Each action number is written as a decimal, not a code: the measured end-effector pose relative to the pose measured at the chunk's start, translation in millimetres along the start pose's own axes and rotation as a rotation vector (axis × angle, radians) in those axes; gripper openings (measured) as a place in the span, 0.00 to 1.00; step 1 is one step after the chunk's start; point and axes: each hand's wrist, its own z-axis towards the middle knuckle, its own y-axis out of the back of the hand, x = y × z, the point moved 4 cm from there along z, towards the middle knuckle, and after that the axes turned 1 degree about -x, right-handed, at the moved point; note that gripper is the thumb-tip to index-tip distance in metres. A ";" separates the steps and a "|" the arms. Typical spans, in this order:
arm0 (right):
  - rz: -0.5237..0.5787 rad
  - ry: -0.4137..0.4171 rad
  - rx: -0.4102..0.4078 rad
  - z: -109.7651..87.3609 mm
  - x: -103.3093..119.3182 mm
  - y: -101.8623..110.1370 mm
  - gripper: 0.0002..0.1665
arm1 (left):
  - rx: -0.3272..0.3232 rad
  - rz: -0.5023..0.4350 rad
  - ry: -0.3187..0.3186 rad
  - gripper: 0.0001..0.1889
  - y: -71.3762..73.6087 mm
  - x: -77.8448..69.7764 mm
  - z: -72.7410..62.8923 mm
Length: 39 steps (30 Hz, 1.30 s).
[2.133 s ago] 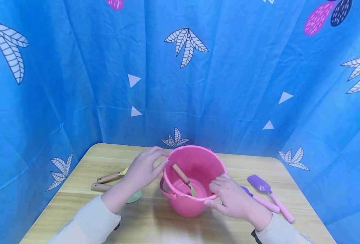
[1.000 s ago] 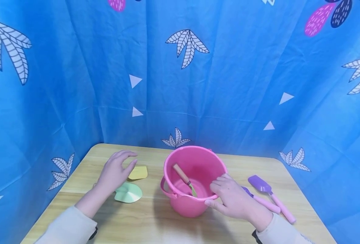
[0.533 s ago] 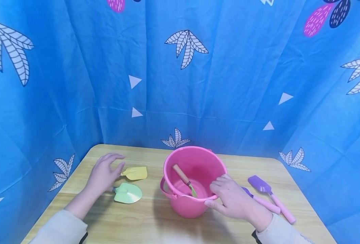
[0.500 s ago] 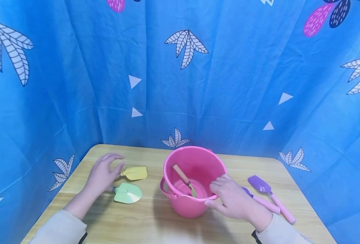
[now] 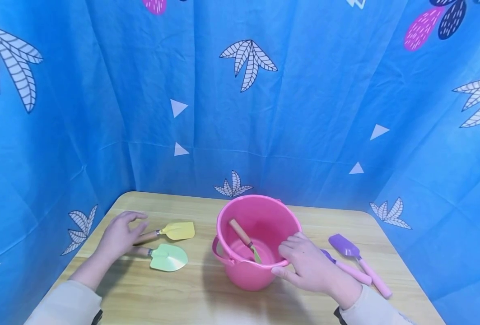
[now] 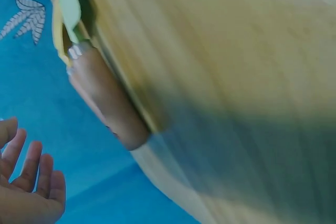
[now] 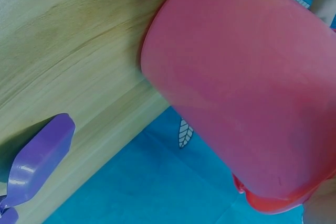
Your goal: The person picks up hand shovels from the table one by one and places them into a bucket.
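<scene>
A pink bucket point(image 5: 248, 277) stands upright on the table, and my right hand point(image 5: 309, 262) grips its near right rim, fingers over the edge and thumb outside. Inside the bucket leans a small trowel point(image 5: 241, 232) with a wooden handle and a green blade. My left hand point(image 5: 117, 237) hovers over the wooden handles of a yellow shovel point(image 5: 178, 230) and a light green trowel point(image 5: 168, 257), both lying on the table. In the left wrist view a gap shows between the relaxed fingers point(image 6: 31, 166) and the green trowel's handle point(image 6: 110, 100).
Right of the bucket lie two purple shovels with pink handles, one purple shovel point(image 5: 344, 246) farther out and one pink handle point(image 5: 354, 272) partly behind my right hand. A blue patterned curtain point(image 5: 305, 113) surrounds the back and sides of the wooden table point(image 5: 207, 307).
My left hand has left the bucket's rim and moved left, past the shovel blades to their handles. My right hand and the bucket have stayed in place.
</scene>
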 end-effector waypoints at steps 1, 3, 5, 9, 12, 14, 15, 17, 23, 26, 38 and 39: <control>-0.001 0.000 -0.001 0.1 0.1 0.0 0.19 | 0.013 0.002 0.009 0.17 -0.4 2.9 -0.1; -0.004 -0.002 0.000 0.2 0.0 -0.2 0.19 | 0.040 0.012 0.026 0.18 -1.8 8.4 -0.1; -0.004 -0.006 0.001 0.2 -0.2 -0.4 0.19 | 0.067 0.020 0.039 0.17 -3.6 12.5 -0.1; -0.005 -0.007 0.000 -0.1 -0.2 -0.7 0.19 | 0.118 0.029 0.049 0.17 -8.8 19.7 -0.5; -0.005 -0.008 0.001 0.1 0.4 -0.6 0.19 | 0.141 0.036 0.051 0.17 -11.8 24.3 -1.2; -0.005 -0.013 0.005 0.5 0.8 -0.5 0.19 | 0.154 0.039 0.053 0.17 -13.5 27.2 -1.6; -0.005 -0.015 0.006 0.6 0.9 -0.5 0.19 | 0.160 0.042 0.058 0.17 -14.2 28.5 -1.8; -0.006 -0.019 0.011 0.5 0.8 -0.8 0.19 | 0.171 0.047 0.063 0.18 -16.1 31.2 -1.8; -0.007 -0.018 0.010 -0.6 -0.1 -2.0 0.19 | 0.205 0.063 0.069 0.19 -25.8 40.0 0.0; -0.008 -0.015 0.006 -1.4 -1.0 -2.6 0.19 | 0.228 0.054 0.077 0.19 -30.5 43.3 1.5; 0.000 -0.004 -0.001 -0.7 -1.2 -0.5 0.20 | 0.283 0.016 0.068 0.15 -39.8 46.1 3.8; 0.001 -0.007 0.001 -0.6 -1.4 -0.1 0.20 | 0.284 0.020 0.062 0.15 -39.8 45.4 4.3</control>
